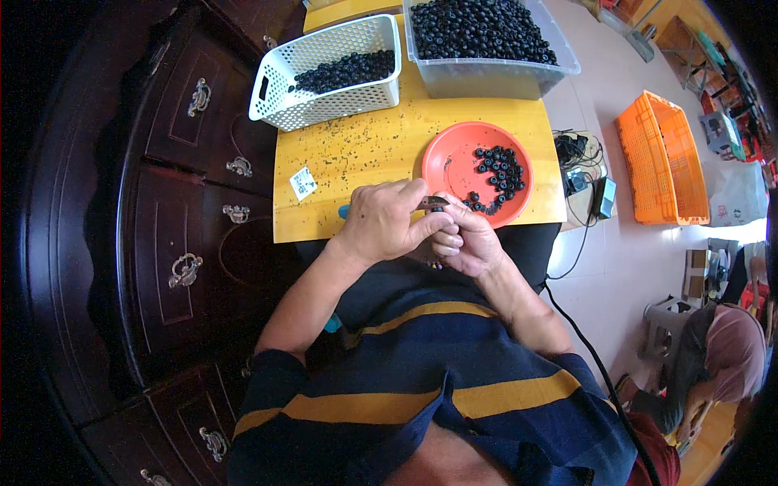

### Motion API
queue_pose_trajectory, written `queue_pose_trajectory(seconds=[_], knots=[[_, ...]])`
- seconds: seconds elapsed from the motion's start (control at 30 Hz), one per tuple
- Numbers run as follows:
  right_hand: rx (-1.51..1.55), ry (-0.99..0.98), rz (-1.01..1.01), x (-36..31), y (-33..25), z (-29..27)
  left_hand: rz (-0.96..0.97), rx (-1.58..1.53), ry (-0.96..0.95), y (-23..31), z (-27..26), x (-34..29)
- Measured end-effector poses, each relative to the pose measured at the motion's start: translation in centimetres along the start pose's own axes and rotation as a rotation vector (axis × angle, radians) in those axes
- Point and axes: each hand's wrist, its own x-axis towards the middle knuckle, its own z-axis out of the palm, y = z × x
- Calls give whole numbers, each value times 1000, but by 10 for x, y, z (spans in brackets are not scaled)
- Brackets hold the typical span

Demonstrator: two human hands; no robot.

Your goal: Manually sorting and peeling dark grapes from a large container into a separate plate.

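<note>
Small black ring part (438, 209) sits pinched between both hands at the near edge of the bench (381, 146), just in front of the orange plate (454, 166). Left hand (385, 220) is curled shut around a small metal tool (431, 201), tip pointing right onto the part. Right hand (466, 239) is closed, fingertips clamped on the part from below. The hands touch each other; blade detail is too small to make out.

Orange plate holds a loose cluster of the same black ring parts (498, 174), mostly on its right half, a few trailing toward the hands.

Bench is yellow wood, speckled with black debris. A small white tag (302, 182) lies on its left side, apart from the hands.

Far side of the bench: white perforated basket (279, 77) on the left, part-filled with black parts; clear plastic bin (486, 79) on the right, heaped with them.

Dark wooden cabinet (186, 202) with metal handles stands left of the bench. On the floor to the right: orange crate (660, 158), cables and a power adapter (604, 197). Another person (713, 356) sits at lower right.
</note>
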Motion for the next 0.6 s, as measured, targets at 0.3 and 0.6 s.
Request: queue_pose_trajectory(seconds=[0.3,0.6], knots=[[-58,24,-83,-2,3,15,63,5,21,-3,3,0],[36,52,-32,-1,3,18,55,-25,60,2,-9,6]])
